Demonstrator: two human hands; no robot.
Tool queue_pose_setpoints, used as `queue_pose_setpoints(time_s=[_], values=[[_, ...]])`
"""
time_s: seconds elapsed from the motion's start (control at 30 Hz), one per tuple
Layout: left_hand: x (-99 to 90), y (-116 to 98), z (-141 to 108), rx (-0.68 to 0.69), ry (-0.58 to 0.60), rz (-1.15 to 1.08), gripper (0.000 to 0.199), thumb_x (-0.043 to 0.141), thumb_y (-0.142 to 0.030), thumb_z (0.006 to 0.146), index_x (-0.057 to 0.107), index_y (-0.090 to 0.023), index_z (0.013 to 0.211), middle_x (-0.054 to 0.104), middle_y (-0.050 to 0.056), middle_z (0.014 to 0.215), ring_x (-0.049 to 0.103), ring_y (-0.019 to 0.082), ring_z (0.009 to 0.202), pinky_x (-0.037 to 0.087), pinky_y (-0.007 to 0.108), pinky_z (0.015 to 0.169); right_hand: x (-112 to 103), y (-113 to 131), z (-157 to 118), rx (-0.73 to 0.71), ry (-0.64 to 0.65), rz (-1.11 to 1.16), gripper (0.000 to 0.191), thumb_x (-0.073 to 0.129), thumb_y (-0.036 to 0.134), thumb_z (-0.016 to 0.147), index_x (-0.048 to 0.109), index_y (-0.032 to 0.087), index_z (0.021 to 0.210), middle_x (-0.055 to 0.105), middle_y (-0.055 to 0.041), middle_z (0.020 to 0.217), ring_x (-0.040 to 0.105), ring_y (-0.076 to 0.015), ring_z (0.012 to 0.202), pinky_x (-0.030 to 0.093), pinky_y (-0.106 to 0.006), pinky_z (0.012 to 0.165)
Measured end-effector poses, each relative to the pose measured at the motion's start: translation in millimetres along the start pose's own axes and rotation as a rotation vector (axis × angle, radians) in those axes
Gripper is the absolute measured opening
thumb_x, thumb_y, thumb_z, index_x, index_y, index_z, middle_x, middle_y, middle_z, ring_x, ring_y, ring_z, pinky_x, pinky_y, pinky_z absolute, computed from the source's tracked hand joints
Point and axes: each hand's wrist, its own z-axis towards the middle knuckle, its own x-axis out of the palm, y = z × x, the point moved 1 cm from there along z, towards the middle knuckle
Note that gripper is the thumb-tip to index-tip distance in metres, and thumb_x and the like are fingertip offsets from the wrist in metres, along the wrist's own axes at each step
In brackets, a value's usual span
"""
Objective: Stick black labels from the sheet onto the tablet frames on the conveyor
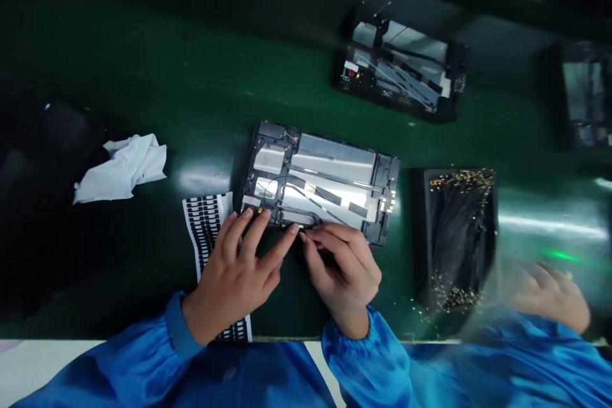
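Note:
A flat opened device housing (335, 156), like a tablet with its inside exposed, lies in front of me, slightly tilted across the table. Black strips and thin cables run over its silver panels. My left hand (241, 271) has its fingers spread, tips resting on the housing's near edge by a small board with red and yellow spots. At the same edge, my right hand (347, 261) pinches a thin black cable (310, 218), mostly hidden by the fingers. Under my left hand and wrist lies a white sheet of black stickers (205, 223).
A black tray (421, 236) at right holds thin black cables with gold ends. Another person's blurred hand (549, 296) is beside it. A similar housing (401, 67) lies farther back, another (586, 95) far right. Crumpled white cloth (124, 169) and dark objects sit left.

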Motion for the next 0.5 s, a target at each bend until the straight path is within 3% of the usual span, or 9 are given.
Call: queue_pose_setpoints(time_s=[0.17,0.33,0.5], values=[[-3.0,-1.8,1.6,-0.020,-0.005,-0.040,0.046,0.061,-0.021,0.109,0.069,-0.035,0.152,0.074,0.003,0.147,0.071,0.034,0.142,0.049,0.052,0.129,1.3,1.5,-1.3,0.007,0.010,-0.012,0.027,0.077,0.005,0.095,0.079,0.025,0.111,0.079,-0.0040,0.098,0.080,-0.0202,0.085,0.070,-0.032,0.074],[4.5,-1.9,-3.5,-0.042,0.006,-0.030,0.049,0.056,-0.024,0.111,0.064,-0.042,0.156,0.070,-0.001,0.151,0.066,0.031,0.147,0.046,0.052,0.132,4.8,3.1,-2.6,-0.010,0.006,-0.041,0.029,0.073,0.002,0.097,0.076,0.024,0.115,0.077,-0.0056,0.100,0.078,-0.0208,0.088,0.069,-0.034,0.078],[13.4,0.3,-6.6,0.031,-0.047,-0.077,0.055,0.071,-0.029,0.102,0.065,-0.029,0.157,0.060,0.012,0.156,0.045,0.034,0.162,0.032,0.054,0.140,5.2,3.8,-2.7,-0.014,0.013,-0.053,0.031,0.072,0.001,0.097,0.075,0.024,0.117,0.076,-0.0054,0.100,0.077,-0.0207,0.089,0.068,-0.034,0.079]])
